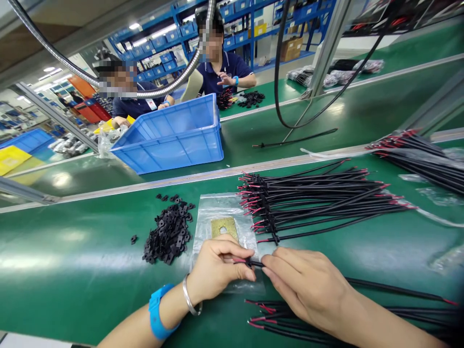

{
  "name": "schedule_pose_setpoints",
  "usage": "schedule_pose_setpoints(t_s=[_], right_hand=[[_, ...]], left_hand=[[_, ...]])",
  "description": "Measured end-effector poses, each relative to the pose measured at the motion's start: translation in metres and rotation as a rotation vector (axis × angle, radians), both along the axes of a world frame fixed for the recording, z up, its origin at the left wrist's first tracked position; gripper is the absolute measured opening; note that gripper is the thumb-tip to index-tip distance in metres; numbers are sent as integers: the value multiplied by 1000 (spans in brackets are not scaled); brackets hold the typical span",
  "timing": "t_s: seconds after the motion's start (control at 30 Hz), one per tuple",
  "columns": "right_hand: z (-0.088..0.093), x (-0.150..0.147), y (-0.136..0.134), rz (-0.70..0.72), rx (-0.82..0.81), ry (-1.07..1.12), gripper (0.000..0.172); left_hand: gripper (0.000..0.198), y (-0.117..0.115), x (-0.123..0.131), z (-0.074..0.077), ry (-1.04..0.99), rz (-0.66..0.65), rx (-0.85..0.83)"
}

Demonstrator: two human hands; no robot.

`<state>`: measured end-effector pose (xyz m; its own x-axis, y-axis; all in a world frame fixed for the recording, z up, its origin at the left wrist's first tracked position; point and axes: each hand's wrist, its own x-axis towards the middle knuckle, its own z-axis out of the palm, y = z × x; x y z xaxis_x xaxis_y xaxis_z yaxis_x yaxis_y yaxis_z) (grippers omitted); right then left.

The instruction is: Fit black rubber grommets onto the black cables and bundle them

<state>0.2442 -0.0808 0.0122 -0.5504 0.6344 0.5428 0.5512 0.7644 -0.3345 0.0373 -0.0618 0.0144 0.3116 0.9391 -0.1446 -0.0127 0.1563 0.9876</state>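
Note:
A black cable [258, 264] with red wire at its end is held between my two hands. My left hand [217, 266], with a blue strap and a silver bangle at the wrist, pinches it near the red end, where a small black piece sits on the cable. Close beside it, my right hand [304, 275] grips the black sheath between thumb and fingers. Under my left hand lies a clear plastic bag [206, 212] with a yellowish square plate [224, 226] that has a hole. Behind my right hand, several cables [311, 198] with black pieces near their ends lie side by side.
A heap of small black parts [168, 232] lies left of the bag. More cables [290, 328] lie by my right forearm, and another bundle [424, 157] is at the far right. A blue bin [177, 135] stands beyond the metal rail. Two people sit opposite.

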Motion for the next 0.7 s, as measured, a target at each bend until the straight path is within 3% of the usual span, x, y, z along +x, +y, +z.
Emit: schedule_pose_setpoints(t_s=[0.2, 0.5, 0.7], right_hand=[[-2, -4, -4, 58, -70, 21, 22], [-3, -5, -6, 12, -103, 53, 23], [5, 4, 5, -30, 78, -4, 17]], left_hand=[[30, -6, 4, 2, 152, -46, 204], [30, -9, 9, 3, 181, -19, 316], [50, 4, -13, 11, 315, -153, 336]])
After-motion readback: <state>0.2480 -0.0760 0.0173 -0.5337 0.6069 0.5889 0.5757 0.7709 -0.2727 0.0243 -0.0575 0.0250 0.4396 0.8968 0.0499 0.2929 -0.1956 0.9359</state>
